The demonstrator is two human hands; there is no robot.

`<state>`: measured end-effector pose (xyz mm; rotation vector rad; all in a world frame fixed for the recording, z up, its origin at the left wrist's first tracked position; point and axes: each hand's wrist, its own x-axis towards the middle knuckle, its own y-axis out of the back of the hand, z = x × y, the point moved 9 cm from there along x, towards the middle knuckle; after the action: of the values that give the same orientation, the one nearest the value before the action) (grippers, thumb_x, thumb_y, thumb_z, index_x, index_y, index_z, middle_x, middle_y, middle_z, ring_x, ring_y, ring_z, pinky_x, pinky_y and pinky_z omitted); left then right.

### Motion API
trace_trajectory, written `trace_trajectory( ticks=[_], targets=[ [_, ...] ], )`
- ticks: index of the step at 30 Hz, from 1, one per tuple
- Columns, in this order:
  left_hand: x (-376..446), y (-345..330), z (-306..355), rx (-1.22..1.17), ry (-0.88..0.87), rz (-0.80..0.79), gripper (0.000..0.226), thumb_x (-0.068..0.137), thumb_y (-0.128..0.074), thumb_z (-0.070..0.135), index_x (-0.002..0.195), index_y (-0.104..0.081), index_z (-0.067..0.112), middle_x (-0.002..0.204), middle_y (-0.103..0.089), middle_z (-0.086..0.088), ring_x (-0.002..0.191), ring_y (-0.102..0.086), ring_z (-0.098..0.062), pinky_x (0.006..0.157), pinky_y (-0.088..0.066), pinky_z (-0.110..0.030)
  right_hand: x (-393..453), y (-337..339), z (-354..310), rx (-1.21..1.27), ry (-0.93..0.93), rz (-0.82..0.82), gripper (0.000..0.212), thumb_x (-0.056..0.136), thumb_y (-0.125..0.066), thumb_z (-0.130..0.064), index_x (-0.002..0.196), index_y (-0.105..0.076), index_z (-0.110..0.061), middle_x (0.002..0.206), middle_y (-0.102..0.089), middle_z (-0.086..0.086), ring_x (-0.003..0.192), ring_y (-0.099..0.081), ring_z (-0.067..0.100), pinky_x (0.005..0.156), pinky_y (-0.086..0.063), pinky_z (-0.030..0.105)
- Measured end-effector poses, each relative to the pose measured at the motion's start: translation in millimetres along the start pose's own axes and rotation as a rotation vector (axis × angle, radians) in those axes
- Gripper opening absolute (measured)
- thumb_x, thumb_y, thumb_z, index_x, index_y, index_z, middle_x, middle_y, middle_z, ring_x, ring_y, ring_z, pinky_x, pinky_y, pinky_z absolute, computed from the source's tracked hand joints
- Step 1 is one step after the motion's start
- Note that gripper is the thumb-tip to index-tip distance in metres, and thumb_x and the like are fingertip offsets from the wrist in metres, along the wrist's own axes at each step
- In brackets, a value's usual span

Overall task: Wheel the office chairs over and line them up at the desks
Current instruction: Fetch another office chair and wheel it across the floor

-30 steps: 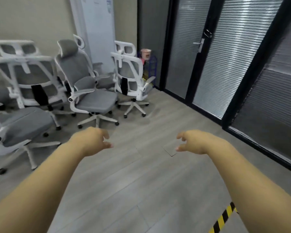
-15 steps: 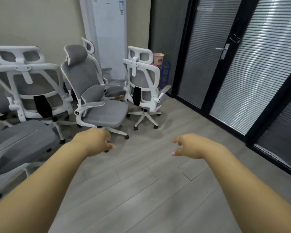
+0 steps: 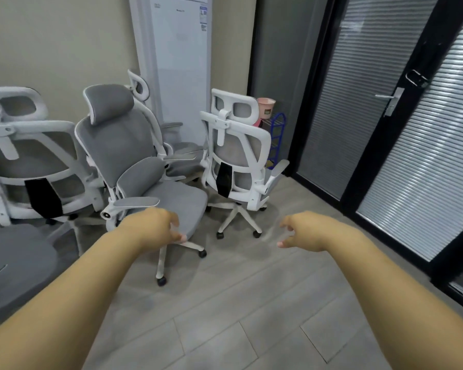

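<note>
Several grey-and-white office chairs crowd the room's far left corner. The nearest facing chair [image 3: 134, 166] has a grey headrest and seat, and its front edge lies just behind my left hand [image 3: 155, 228]. That hand reaches forward with loosely curled fingers and holds nothing. To the right a chair [image 3: 238, 156] stands with its white back frame toward me. My right hand [image 3: 305, 232] hovers over the floor in front of its wheeled base, fingers loosely curled and empty. Another chair [image 3: 30, 161] shows its back at the left, and a grey seat [image 3: 14, 265] fills the lower left.
A tall white air-conditioner unit [image 3: 179, 68] stands against the wall behind the chairs. A pink bucket [image 3: 265, 108] sits on a blue rack [image 3: 277, 134] in the corner. Black-framed glass partitions with blinds and a door with a handle [image 3: 390, 101] run along the right. Grey plank floor [image 3: 238, 316] lies in front.
The view has closed in on the chairs, which appear larger and nearer. Both hands stay stretched forward; the left now overlaps the front of the facing chair's seat.
</note>
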<state>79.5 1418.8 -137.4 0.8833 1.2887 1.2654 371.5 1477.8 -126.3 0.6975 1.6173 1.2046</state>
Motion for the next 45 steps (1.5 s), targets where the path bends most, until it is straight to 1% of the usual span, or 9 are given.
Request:
trace_trajectory(
  ticks=[3,5,17,24,27,32,36,41,45],
  targets=[
    [52,19,-12,-0.042,0.007,0.018,0.033,0.079,-0.059,0.057,0.099,-0.055,0.031,0.104,-0.061,0.006,0.092,-0.052,-0.017,0.080,-0.044,-0.031,51,33,2,0.000,0.028,0.022,0.058,0.085,-0.056,-0.053,0.133,-0.043,-0.025,0.131,-0.052,0.002,0.117,-0.049,0.023,0.096,-0.044,0.040],
    [83,29,-18,-0.037,0.014,0.017,0.036,0.081,-0.058,0.056,0.108,-0.056,0.032,0.108,-0.062,0.008,0.094,-0.052,-0.017,0.077,-0.043,-0.030,84,48,4,0.003,0.036,0.017,0.059,0.085,-0.056,-0.053,0.135,-0.041,-0.026,0.132,-0.051,0.002,0.117,-0.049,0.023,0.095,-0.044,0.039],
    [327,75,-62,-0.055,-0.023,0.012,0.044,0.079,-0.058,0.060,0.113,-0.057,0.032,0.112,-0.060,0.008,0.106,-0.055,-0.018,0.090,-0.046,-0.036,311,121,1,0.051,0.006,0.024,0.060,0.082,-0.059,-0.053,0.134,-0.042,-0.028,0.132,-0.050,-0.001,0.115,-0.051,0.021,0.090,-0.045,0.034],
    [463,101,-69,0.074,-0.080,-0.033,0.025,0.081,-0.055,0.058,0.086,-0.052,0.033,0.094,-0.055,0.005,0.090,-0.051,-0.020,0.077,-0.043,-0.032,427,158,2,0.092,-0.006,-0.021,0.049,0.085,-0.058,-0.050,0.125,-0.049,-0.023,0.124,-0.056,0.001,0.110,-0.054,0.022,0.094,-0.046,0.040],
    [511,105,-64,0.120,-0.084,-0.073,0.024,0.083,-0.054,0.056,0.080,-0.047,0.033,0.089,-0.049,0.005,0.086,-0.047,-0.019,0.072,-0.038,-0.031,471,168,14,0.091,-0.016,-0.026,0.054,0.084,-0.058,-0.051,0.130,-0.046,-0.027,0.129,-0.054,-0.001,0.113,-0.053,0.022,0.094,-0.045,0.039],
    [593,117,-53,0.157,-0.082,-0.048,0.031,0.084,-0.053,0.054,0.101,-0.056,0.029,0.099,-0.057,0.004,0.087,-0.049,-0.019,0.075,-0.042,-0.031,546,184,47,0.038,-0.046,-0.020,0.058,0.084,-0.056,-0.054,0.135,-0.041,-0.029,0.134,-0.050,-0.002,0.119,-0.049,0.022,0.091,-0.045,0.037],
    [655,123,-47,0.144,-0.039,-0.022,0.035,0.085,-0.053,0.051,0.111,-0.056,0.029,0.115,-0.059,0.000,0.100,-0.057,-0.022,0.080,-0.047,-0.033,602,220,73,-0.005,-0.064,0.203,0.044,0.088,-0.053,-0.049,0.118,-0.050,-0.018,0.116,-0.056,0.003,0.107,-0.053,0.025,0.076,-0.045,0.034],
    [724,139,-35,0.136,-0.040,0.089,0.041,0.088,-0.051,0.047,0.124,-0.048,0.027,0.126,-0.053,0.001,0.113,-0.052,-0.022,0.083,-0.045,-0.034,661,250,80,-0.032,0.019,0.434,0.049,0.087,-0.053,-0.048,0.127,-0.044,-0.020,0.125,-0.050,0.004,0.114,-0.047,0.026,0.084,-0.042,0.038],
    [763,142,-31,0.037,-0.087,0.169,0.053,0.086,-0.058,0.043,0.134,-0.039,0.031,0.134,-0.045,0.003,0.121,-0.046,-0.022,0.088,-0.046,-0.036,699,248,75,-0.016,0.072,0.437,0.052,0.086,-0.055,-0.045,0.131,-0.041,-0.022,0.129,-0.047,0.003,0.118,-0.044,0.026,0.088,-0.041,0.038]
  ],
)
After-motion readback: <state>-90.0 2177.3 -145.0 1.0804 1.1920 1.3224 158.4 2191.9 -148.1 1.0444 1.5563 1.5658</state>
